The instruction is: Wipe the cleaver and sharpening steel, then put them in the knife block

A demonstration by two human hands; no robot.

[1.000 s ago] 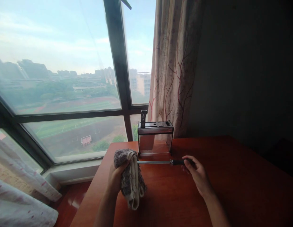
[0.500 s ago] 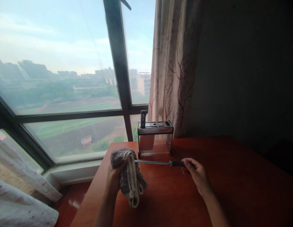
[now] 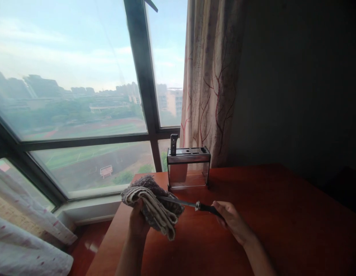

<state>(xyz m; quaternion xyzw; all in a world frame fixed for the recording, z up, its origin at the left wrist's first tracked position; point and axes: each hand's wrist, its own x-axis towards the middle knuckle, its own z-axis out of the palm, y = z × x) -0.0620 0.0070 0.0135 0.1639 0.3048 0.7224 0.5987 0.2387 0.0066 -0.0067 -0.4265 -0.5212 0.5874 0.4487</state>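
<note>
Steadying black-handled metal rod (image 3: 205,208) before clear-walled knife block (image 3: 189,158) relied on right hand (image 3: 232,217) firmly closed, left hand (image 3: 138,221) clasping folded grey towel (image 3: 155,209).

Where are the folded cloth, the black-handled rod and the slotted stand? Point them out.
Folded cloth (image 3: 156,211): head view, on its pale folded layers.
Black-handled rod (image 3: 189,203): head view, on the metal shaft near the collar.
Slotted stand (image 3: 189,158): head view, on the front band of its top.
</note>
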